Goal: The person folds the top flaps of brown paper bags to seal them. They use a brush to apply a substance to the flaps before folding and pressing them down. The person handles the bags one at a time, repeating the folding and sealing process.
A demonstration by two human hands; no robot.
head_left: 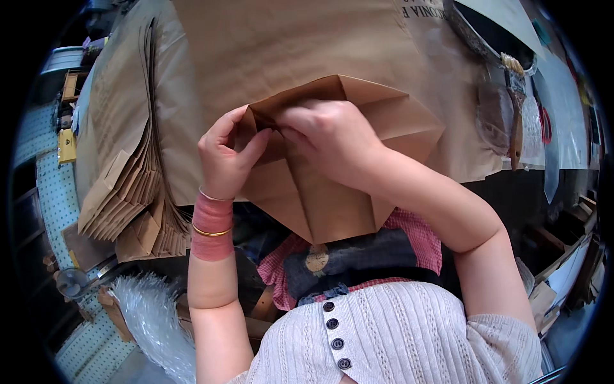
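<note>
l hand (225, 153) — bag (332, 198) edge, r hand (332, 131) inside

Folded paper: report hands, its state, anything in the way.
Left hand pinching folded paper, left corner; right hand curled over fold. Paper creased, partly spread. Paper stack left, clear of hands.

Beyond the bag (338, 198), I had room to pass over the paper (288, 48). Leftward, the stack (125, 192) barred my left hand (225, 155); farther right, the tub (465, 33) and brush (517, 118) obstructed my right hand (329, 131). My lap (364, 257) closed off the near side.
</note>
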